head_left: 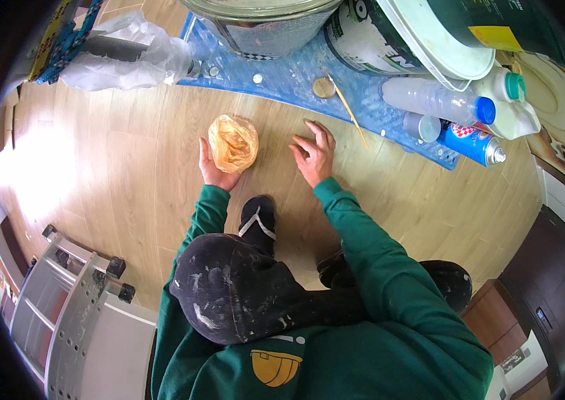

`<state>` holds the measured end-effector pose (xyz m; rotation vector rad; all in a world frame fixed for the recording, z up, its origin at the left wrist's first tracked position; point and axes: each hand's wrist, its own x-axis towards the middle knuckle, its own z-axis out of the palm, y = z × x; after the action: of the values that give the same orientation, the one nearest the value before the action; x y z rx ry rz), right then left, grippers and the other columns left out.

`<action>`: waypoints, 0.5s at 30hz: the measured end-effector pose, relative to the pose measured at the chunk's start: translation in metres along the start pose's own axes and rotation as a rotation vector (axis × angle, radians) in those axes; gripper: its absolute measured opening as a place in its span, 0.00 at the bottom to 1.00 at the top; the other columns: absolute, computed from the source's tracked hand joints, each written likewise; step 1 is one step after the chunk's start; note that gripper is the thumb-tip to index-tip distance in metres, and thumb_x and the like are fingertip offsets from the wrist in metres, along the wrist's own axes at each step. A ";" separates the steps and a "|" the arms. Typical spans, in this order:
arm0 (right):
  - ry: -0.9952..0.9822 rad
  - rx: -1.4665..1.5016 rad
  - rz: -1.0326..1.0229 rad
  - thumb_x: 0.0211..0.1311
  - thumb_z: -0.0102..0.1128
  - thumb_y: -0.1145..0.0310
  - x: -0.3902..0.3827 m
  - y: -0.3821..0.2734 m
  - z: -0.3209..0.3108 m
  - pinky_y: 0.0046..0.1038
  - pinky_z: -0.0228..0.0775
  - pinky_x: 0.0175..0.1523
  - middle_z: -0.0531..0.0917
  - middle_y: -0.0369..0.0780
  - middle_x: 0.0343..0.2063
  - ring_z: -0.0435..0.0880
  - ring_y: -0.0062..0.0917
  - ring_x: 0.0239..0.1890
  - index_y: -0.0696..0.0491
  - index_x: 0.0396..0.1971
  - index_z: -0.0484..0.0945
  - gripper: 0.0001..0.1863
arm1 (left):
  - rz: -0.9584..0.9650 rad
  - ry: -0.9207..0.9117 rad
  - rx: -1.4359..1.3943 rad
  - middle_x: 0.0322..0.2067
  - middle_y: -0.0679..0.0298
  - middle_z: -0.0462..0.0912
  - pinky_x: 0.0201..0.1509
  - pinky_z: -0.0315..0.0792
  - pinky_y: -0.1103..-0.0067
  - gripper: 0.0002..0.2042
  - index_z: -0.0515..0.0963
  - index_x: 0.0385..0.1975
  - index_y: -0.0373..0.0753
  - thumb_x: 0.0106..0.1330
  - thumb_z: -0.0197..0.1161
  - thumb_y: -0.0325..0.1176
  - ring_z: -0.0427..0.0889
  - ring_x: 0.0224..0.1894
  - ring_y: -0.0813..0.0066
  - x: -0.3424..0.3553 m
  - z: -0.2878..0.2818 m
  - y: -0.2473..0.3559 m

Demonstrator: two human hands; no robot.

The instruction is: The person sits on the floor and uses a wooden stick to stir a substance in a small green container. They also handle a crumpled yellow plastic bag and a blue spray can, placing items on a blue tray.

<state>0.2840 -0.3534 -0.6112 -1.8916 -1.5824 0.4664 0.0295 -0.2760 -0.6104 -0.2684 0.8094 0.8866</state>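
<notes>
Orange plastic bag (234, 143), cupped by the left hand (222, 176), seems light, soft, maybe slippery (best cradled from below); right of that grip, the right hand (316, 157) is loosely spread, empty

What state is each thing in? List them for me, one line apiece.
Yellowish plastic bag: crumpled, mouth open, in the left hand
Right hand: empty, fingers slightly curled
Clear bottle: lying down, capped
White jug: capped
Blue spray can: lying down
Blue sheet: spotted with white
Thin stick: overhanging the sheet's edge
Dark trousers: smeared with white
Clear plastic wrapping: crumpled
</notes>
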 end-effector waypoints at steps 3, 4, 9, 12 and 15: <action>0.026 -0.053 -0.016 0.51 0.80 0.68 0.000 -0.004 0.009 0.46 0.61 0.74 0.75 0.39 0.69 0.69 0.42 0.71 0.49 0.40 0.92 0.14 | -0.004 -0.002 -0.003 0.73 0.54 0.69 0.78 0.61 0.51 0.43 0.65 0.76 0.42 0.72 0.50 0.72 0.70 0.72 0.50 -0.001 0.001 0.001; 0.021 -0.059 -0.017 0.52 0.80 0.68 0.001 -0.006 0.011 0.48 0.59 0.75 0.74 0.39 0.70 0.68 0.43 0.72 0.48 0.41 0.92 0.14 | -0.012 -0.004 -0.019 0.73 0.53 0.69 0.78 0.61 0.51 0.44 0.65 0.76 0.41 0.72 0.50 0.72 0.70 0.72 0.49 -0.001 0.001 0.001; 0.002 -0.075 -0.022 0.53 0.80 0.66 -0.001 -0.016 0.020 0.57 0.51 0.79 0.70 0.39 0.74 0.62 0.45 0.78 0.46 0.44 0.92 0.16 | -0.020 0.021 0.018 0.73 0.52 0.68 0.79 0.60 0.50 0.45 0.64 0.77 0.42 0.71 0.51 0.72 0.69 0.73 0.48 -0.003 0.004 0.001; -0.005 -0.054 -0.005 0.54 0.80 0.65 -0.001 -0.020 0.028 0.59 0.47 0.80 0.68 0.39 0.76 0.59 0.46 0.79 0.44 0.43 0.93 0.15 | -0.027 0.001 -0.011 0.73 0.53 0.70 0.77 0.62 0.50 0.42 0.65 0.76 0.43 0.74 0.49 0.71 0.70 0.72 0.49 -0.002 0.003 0.001; 0.036 -0.046 0.008 0.54 0.80 0.64 0.003 -0.019 0.033 0.59 0.46 0.80 0.68 0.39 0.76 0.58 0.46 0.80 0.43 0.40 0.94 0.12 | -0.053 -0.062 -0.037 0.72 0.54 0.71 0.77 0.62 0.51 0.40 0.66 0.75 0.44 0.75 0.48 0.70 0.71 0.71 0.50 -0.002 0.001 0.003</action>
<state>0.2497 -0.3415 -0.6225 -1.9301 -1.5750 0.4001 0.0272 -0.2750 -0.6075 -0.2924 0.7259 0.8565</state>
